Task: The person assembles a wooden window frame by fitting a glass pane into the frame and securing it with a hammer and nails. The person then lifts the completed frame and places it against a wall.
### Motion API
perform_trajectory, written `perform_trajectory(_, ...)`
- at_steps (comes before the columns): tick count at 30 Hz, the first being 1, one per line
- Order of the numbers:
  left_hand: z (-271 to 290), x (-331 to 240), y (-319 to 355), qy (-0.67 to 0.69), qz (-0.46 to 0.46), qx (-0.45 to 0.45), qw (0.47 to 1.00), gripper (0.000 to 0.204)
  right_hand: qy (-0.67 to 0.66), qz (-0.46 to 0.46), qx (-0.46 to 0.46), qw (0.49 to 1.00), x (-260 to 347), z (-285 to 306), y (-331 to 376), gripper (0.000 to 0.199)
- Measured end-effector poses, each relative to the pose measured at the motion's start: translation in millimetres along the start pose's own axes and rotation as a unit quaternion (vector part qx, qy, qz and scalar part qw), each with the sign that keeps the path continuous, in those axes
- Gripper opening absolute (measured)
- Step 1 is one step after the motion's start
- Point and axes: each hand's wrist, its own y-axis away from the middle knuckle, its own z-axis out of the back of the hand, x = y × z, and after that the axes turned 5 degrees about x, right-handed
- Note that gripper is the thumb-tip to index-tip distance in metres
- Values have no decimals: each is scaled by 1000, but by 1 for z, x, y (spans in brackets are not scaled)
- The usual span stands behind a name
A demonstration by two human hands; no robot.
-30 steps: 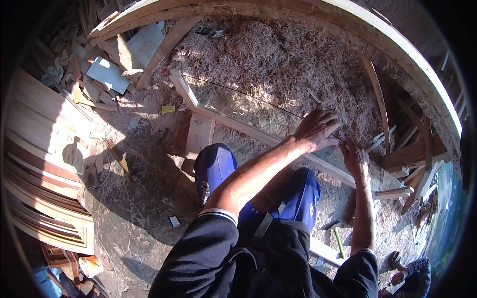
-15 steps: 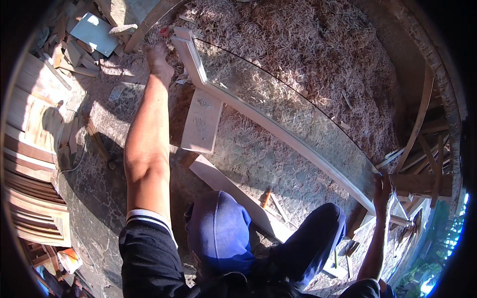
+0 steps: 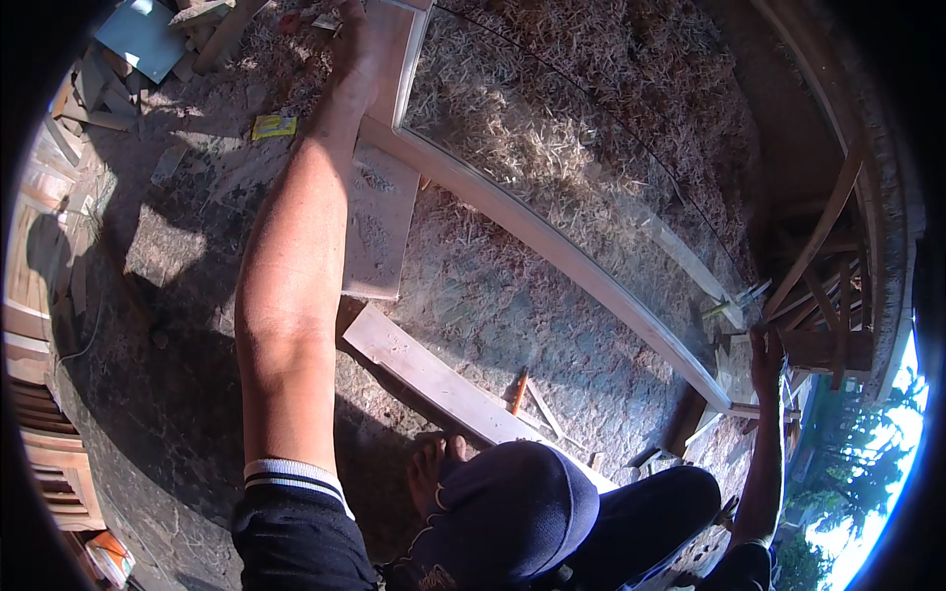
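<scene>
A wooden frame [image 3: 552, 251], with a long rail and a short end piece joined at a corner, slants across the middle. Clear glass [image 3: 581, 187] lies against its inner side, with a dark line for its far edge. My left hand [image 3: 353, 54] is at the top, closed along the outer side of the short end piece; its fingertips are partly cut off by the picture's rim. On the right, my right hand [image 3: 767, 362] closes on the end of the glass, close to the end of the long rail. Under the corner lies a flat board [image 3: 379, 227].
A long plank [image 3: 434, 374], an orange stick [image 3: 519, 392] and my bent knee [image 3: 512, 507] are below the frame. Wood shavings [image 3: 552, 59] heap up beyond it. Offcuts and a pale panel [image 3: 141, 39] lie top left, near a yellow packet [image 3: 274, 126]. Stacked timber [image 3: 828, 286] stands right.
The view has shifted, and the frame's corner appears higher. My left hand, apart from the end piece before, is now against it. The yellow packet and a bare foot have come into sight.
</scene>
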Motion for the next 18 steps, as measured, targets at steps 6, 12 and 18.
perform_trajectory(6,5,13,-23,-35,-27,-5,999,95,1,19,6,1000,4,-3,-8,30)
perform_trajectory(12,-50,2,75,-365,-520,-42,771,55,-1,36,-56,998,32,-3,-5,32)
perform_trajectory(18,-230,-24,225,-453,-582,347,579,64,-6,58,-52,997,38,1,-3,42)
